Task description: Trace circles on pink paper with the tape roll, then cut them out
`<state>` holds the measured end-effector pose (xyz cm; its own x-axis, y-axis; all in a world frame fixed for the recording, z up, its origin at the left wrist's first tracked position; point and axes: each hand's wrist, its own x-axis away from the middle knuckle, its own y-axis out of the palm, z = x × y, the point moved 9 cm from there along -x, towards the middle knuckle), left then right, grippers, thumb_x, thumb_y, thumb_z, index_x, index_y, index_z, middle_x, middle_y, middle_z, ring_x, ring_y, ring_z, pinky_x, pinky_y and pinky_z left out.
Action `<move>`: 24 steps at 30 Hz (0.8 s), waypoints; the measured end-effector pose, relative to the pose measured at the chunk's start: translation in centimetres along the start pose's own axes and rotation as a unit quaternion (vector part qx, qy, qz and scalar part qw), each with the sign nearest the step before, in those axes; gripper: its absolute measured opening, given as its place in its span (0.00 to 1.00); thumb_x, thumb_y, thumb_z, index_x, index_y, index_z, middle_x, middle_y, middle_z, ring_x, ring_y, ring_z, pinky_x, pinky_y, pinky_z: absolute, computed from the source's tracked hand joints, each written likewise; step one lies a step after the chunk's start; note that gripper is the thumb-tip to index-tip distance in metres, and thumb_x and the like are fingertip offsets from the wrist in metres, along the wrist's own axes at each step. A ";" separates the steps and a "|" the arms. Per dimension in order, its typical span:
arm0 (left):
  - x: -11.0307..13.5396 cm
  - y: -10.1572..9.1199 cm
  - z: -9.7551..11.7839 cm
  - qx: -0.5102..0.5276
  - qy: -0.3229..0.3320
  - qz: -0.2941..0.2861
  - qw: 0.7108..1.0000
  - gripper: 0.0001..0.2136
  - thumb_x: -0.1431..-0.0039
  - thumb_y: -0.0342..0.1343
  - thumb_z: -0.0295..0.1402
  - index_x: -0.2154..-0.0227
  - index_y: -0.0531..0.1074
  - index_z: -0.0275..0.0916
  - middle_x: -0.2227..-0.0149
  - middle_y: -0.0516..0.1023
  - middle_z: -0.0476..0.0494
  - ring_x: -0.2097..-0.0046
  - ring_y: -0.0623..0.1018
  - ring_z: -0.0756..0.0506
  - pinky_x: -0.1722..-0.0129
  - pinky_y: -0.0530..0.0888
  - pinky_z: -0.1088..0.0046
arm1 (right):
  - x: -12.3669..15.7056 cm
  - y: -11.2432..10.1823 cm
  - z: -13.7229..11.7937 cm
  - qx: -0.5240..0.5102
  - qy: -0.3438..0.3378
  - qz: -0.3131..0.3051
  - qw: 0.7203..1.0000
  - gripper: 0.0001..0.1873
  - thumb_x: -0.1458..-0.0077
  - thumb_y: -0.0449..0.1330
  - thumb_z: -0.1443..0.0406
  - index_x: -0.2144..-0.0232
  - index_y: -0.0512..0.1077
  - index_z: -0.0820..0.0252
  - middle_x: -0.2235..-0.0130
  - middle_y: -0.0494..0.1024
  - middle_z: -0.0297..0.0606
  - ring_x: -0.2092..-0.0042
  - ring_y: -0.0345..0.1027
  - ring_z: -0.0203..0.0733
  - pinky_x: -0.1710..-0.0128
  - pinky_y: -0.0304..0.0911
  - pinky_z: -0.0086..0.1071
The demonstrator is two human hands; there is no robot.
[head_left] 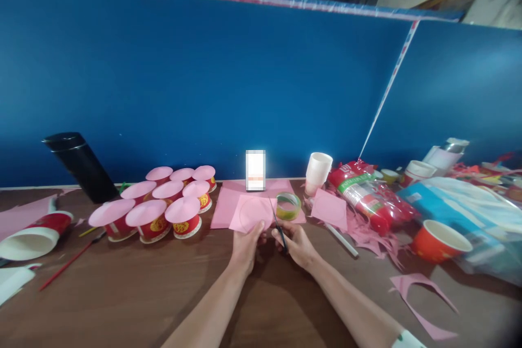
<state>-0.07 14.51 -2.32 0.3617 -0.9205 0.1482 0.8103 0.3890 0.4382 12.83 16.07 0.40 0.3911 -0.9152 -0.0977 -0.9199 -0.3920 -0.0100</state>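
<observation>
Far left of the tape [287, 206], I see a black flask [81, 166] standing at the blue wall. Nearer me, a tipped cup [35, 234] and a red pencil [67, 266] lie on the brown table [163, 293]. Closer to the tape, on its left, stands a cluster of capped cups [150, 220], red, each topped with a pink disc.

Just left of the tape and nearer me, my left hand [247, 242] has its grip pinched on the near edge of a pink paper [253, 213] marked with a faint circle. The paper overlaps a larger pink sheet [220, 209] that reaches under the tape.

My right hand [296, 243], just in front of the tape, has its grip clenched around scissors [279, 227]. Their blades point up along the paper's right edge, toward the tape.

Right of the tape stands a stack of white cups [318, 171]. Next a pink square [329, 209] lies flat, then a red pack [369, 198] rests on pink scraps. Far right of the tape sits an orange bowl [440, 239], with a curved offcut [424, 304] nearer me.
</observation>
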 end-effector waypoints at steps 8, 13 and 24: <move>0.4 0.2 0.4 0.009 0.006 -0.001 1.000 0.16 0.65 0.66 0.35 0.73 0.72 0.31 0.81 0.73 0.50 0.80 0.70 0.54 0.83 0.68 0.80 | -0.1 -0.1 0.3 0.005 -0.007 -0.001 1.000 0.18 0.52 0.60 0.55 0.65 0.71 0.64 0.82 0.65 0.27 0.81 0.55 0.29 0.85 0.49 0.21; 0.5 0.2 0.5 0.009 0.008 -0.001 1.000 0.15 0.64 0.66 0.35 0.73 0.72 0.31 0.80 0.73 0.50 0.80 0.70 0.54 0.83 0.68 0.80 | -0.1 -0.1 0.2 0.009 -0.015 -0.008 1.000 0.17 0.51 0.59 0.56 0.64 0.71 0.64 0.82 0.65 0.27 0.81 0.56 0.29 0.82 0.52 0.22; 0.1 0.0 0.2 -0.005 0.010 -0.004 1.000 0.14 0.62 0.65 0.37 0.77 0.74 0.29 0.81 0.73 0.47 0.80 0.70 0.54 0.81 0.68 0.80 | 0.0 0.0 0.0 0.019 -0.019 -0.009 1.000 0.18 0.50 0.59 0.56 0.64 0.71 0.65 0.82 0.65 0.27 0.81 0.56 0.29 0.82 0.52 0.22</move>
<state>-0.11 14.38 -2.13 0.3649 -0.9224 0.1267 0.8179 0.3825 0.4297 12.76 16.09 0.42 0.4063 -0.9037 -0.1351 -0.9137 -0.4032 -0.0505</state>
